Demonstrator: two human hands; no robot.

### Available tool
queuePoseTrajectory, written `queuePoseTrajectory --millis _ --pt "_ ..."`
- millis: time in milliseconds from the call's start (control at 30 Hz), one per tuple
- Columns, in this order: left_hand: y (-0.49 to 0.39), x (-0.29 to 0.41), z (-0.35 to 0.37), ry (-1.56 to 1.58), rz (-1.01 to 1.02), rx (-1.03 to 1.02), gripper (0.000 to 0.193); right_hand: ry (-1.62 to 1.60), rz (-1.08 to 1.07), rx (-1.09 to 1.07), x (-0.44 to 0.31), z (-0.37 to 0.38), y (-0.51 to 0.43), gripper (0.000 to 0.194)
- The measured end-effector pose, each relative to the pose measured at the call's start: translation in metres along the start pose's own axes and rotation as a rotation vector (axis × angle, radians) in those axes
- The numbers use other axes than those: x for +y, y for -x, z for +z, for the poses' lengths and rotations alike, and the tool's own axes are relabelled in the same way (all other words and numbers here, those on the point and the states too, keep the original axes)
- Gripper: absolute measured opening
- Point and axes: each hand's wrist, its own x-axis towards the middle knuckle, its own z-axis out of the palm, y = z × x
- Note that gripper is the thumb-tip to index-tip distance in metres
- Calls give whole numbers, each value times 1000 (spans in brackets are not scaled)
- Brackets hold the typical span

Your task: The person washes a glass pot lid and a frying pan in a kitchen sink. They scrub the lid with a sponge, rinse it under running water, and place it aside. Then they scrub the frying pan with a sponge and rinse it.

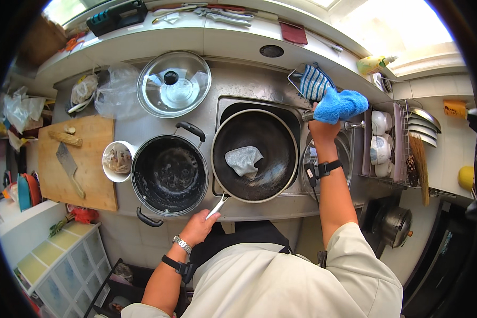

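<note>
My left hand [198, 226] grips the metal handle of a black frying pan [276, 159], which rests over the sink. Inside the pan lies a crumpled silvery-grey cloth [245, 159]. At the back right, my right hand [322, 126] is stretched out beside the faucet, partly behind a fluffy blue cloth [340, 106]; its fingers are mostly hidden, so its grip cannot be told. A blue-and-white striped cloth [315, 82] hangs on a wire rack just beyond. Left of the pan stands a dark pot with two black handles [170, 175], whitish residue on its bottom.
A glass lid [174, 84] lies behind the pot. To the left are a white container [118, 161] and a cutting board [99, 159] with a cleaver [68, 161]. Another glass lid [344, 153] sits under my right forearm. A dish rack [399, 139] holds bowls and plates at right.
</note>
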Motion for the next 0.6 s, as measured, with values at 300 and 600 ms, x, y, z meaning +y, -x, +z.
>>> queuePoseTrajectory --millis 300,600 --pt "-2 -11 6 -26 63 38 56 34 -328 62 5 11 -43 33" --pt "4 -1 5 27 3 22 52 -10 -367 -142 12 -8 -48 40"
